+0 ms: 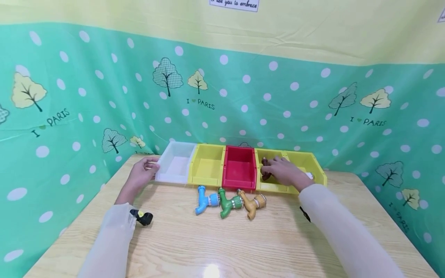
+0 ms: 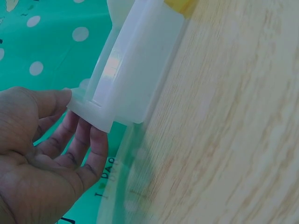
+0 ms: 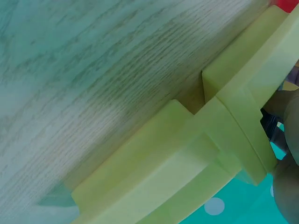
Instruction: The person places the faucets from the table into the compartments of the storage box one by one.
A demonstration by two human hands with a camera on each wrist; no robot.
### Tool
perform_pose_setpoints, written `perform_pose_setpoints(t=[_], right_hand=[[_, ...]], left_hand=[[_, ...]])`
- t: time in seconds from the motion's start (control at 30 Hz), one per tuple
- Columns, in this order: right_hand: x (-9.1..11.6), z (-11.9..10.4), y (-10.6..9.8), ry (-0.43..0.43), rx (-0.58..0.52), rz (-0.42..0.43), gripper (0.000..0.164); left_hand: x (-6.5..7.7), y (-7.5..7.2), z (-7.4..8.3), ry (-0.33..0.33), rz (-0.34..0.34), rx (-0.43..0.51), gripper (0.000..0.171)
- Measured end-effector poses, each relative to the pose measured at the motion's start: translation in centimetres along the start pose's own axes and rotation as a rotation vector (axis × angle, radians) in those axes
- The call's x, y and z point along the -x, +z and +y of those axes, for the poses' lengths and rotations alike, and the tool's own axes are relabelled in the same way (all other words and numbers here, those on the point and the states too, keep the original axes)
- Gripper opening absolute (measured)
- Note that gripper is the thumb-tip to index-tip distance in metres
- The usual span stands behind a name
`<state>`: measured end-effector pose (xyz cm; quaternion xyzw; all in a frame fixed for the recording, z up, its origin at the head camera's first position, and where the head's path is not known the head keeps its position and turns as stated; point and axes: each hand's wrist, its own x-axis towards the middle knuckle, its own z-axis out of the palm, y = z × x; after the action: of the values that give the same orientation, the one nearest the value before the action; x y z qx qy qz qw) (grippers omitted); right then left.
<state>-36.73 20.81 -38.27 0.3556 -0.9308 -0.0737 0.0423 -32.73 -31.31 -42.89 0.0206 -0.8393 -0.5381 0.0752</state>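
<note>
My left hand (image 1: 141, 173) pinches the outer side rim of the white bin (image 2: 110, 109), thumb above and fingers below it in the left wrist view. Inside the yellow bin (image 1: 272, 187) just right of the red bin (image 1: 240, 183), my right hand (image 1: 283, 170) grips a dark red tap (image 1: 266, 175), whose upper end shows past the fingers. The right wrist view catches only the edge of this hand beside the yellow rim (image 3: 233, 130). In front of the bins lie a blue tap (image 1: 205, 200), a green tap (image 1: 229, 202) and an orange-brown tap (image 1: 252, 204).
Several bins stand joined in a row along the back of the wooden table (image 1: 208, 243). Another yellow bin (image 1: 207, 180) sits between the white and red ones. A white object (image 1: 309, 175) shows in the rightmost yellow bin (image 1: 321, 170). A patterned cloth (image 1: 222, 100) hangs behind.
</note>
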Motion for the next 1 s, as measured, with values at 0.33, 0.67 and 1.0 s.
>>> perform_pose_setpoints(t=[0.33,0.67,1.0], right_hand=[[-1.2,-0.3,0.3,0.049,0.006,-0.091,0.045],[-1.5,-0.4,0.8,0.090,-0.038,-0.114,0.052],[-1.7,-0.3,1.1,0.109,-0.087,-0.120,0.051]], left_hand=[[0.3,0.0,0.1,-0.021,0.012,0.017,0.042],[0.2,0.1,0.3,-0.029,0.014,0.000,0.043],[0.1,0.2,0.3,-0.041,0.015,0.019,0.042]])
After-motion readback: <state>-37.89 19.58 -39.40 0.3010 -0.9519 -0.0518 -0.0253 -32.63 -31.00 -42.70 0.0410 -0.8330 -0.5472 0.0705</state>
